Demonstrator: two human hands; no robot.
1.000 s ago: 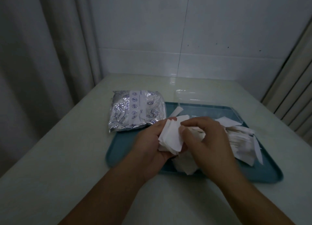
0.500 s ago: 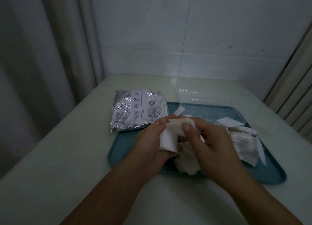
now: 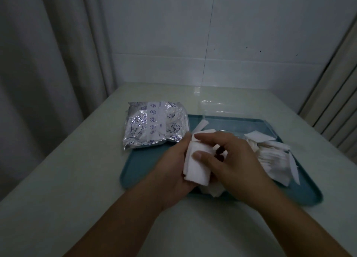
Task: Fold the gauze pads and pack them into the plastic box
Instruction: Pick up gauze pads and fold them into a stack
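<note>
left hand (image 3: pixel 170 171) fingers: hidden behind gauze pad (image 3: pixel 197 166) | forearms: cut off below

Both hands, left hand (image 3: pixel 173 168) and right hand (image 3: pixel 231 164), pinch a folded gauze pad (image 3: pixel 197 168) above the teal tray's (image 3: pixel 139 164) near edge.

Tray (image 3: pixel 135 166) on table (image 3: pixel 77 179); both hands over tray's near edge, left hand (image 3: pixel 172 171) and right hand (image 3: pixel 231 164) meeting on gauze pad (image 3: pixel 197 168); foil packet (image 3: pixel 154 127) beyond left hand, gauze pile (image 3: pixel 274 158) right of right hand, plastic box (image 3: pixel 218 110) behind both.
</note>
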